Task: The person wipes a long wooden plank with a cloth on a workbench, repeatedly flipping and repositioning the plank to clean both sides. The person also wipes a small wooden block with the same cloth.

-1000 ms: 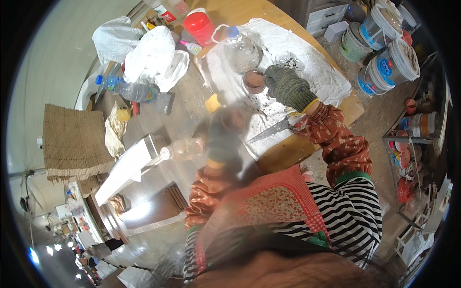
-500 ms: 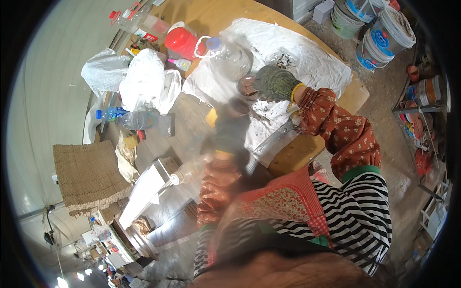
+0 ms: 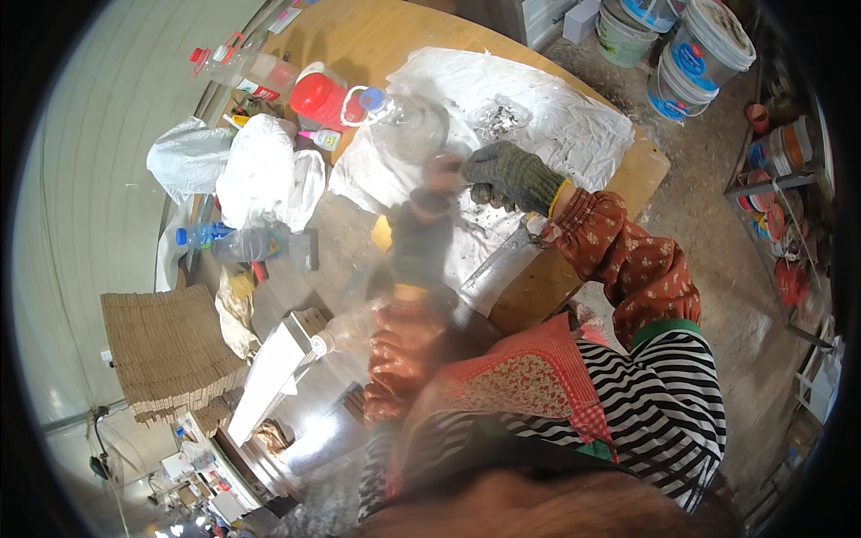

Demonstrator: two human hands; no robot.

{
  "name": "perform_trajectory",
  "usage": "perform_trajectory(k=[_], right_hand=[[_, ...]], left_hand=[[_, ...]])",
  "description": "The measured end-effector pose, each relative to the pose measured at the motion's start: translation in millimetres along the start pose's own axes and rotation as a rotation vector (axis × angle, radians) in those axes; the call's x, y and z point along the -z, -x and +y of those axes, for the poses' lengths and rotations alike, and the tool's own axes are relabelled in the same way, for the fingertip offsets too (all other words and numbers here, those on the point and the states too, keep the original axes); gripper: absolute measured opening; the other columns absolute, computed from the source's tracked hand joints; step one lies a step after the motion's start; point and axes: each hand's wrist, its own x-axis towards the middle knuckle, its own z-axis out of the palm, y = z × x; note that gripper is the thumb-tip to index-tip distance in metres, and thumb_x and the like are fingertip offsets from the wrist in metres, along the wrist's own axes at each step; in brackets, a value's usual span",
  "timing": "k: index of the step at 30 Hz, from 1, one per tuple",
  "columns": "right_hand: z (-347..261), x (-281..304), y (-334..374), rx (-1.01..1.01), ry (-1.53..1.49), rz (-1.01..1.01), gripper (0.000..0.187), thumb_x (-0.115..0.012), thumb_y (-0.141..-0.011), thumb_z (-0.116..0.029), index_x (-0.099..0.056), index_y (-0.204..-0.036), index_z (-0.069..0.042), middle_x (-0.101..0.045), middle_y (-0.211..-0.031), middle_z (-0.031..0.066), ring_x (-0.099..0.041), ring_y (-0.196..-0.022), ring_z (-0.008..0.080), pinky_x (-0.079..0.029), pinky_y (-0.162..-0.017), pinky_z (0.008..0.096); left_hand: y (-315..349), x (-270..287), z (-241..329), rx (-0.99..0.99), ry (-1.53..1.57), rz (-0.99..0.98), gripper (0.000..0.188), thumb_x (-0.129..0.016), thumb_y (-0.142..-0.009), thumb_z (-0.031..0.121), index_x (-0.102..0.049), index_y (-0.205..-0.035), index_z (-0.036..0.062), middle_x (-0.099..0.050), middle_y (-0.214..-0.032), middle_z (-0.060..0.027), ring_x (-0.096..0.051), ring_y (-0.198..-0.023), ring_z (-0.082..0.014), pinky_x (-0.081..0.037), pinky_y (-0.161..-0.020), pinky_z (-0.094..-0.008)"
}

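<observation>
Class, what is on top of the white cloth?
On the white cloth are a clear, blue-capped jug and dark bits. What lies directly beneath the gloved right hand is covered.

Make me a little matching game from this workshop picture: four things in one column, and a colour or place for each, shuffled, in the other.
Things:
1. The person's right hand
2. The big clear jug
3. The corrugated stack
4. The white cloth

Descriptions:
A. Brown, at the left side of the picture
B. Topped with a blue cap
C. Spread over the wooden table
D. Covered by a dark grey-green knitted glove

Right pairs: 1-D, 2-B, 3-A, 4-C
</observation>
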Motion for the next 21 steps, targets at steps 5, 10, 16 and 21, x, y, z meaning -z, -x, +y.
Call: perform_trajectory(k=[5, 10, 16, 21], right_hand=[[-16.3, -10.3, -1.8, 0.254, 0.270, 0.300, 0.020, -0.059, -0.082, -0.025, -0.066, -0.092, -0.009, -0.064, -0.086, 0.0122, -0.063, -0.078, 0.0321, -0.051, -0.069, 0.0426], [-57.1, -6.7, -11.5, 0.158, -0.019, 0.232, 0.020, -0.063, -0.080, -0.025, -0.068, -0.080, -0.005, -0.064, -0.080, 0.0134, -0.063, -0.076, 0.0328, -0.051, -0.068, 0.0431], [-107.1, 3.2, -21.9, 0.464, 0.131, 0.112, 0.015, -0.064, -0.074, -0.021, -0.068, -0.077, -0.006, -0.066, -0.074, 0.0132, -0.064, -0.073, 0.0314, -0.052, -0.066, 0.0406], [-143.9, -1.4, -26.6, 0.806, -0.013, 0.352, 0.016, -0.066, -0.070, -0.018, -0.066, -0.082, -0.007, -0.063, -0.075, 0.0080, -0.063, -0.072, 0.0265, -0.051, -0.064, 0.0383]], left_hand=[[13.7, 16.9, 19.5, -0.087, -0.087, 0.041, 0.038, -0.069, -0.081, 0.016, -0.053, -0.112, 0.0009, -0.061, -0.102, -0.0100, -0.060, -0.094, -0.0228, -0.048, -0.084, -0.0333], [46.0, 21.5, 37.9, 0.095, 0.051, 0.220, 0.058, -0.076, -0.074, 0.022, -0.049, -0.121, 0.0015, -0.060, -0.108, -0.0124, -0.059, -0.099, -0.0260, -0.047, -0.087, -0.0352], [87.0, 15.2, 27.6, 0.002, -0.046, 0.628, 0.055, -0.073, -0.074, 0.013, -0.051, -0.124, 0.0034, -0.062, -0.110, -0.0106, -0.062, -0.096, -0.0225, -0.052, -0.082, -0.0302], [119.8, 13.4, 16.1, -0.018, -0.300, 0.655, 0.044, -0.063, -0.085, 0.017, -0.051, -0.125, 0.0034, -0.061, -0.117, -0.0104, -0.064, -0.089, -0.0206, -0.054, -0.071, -0.0302]])
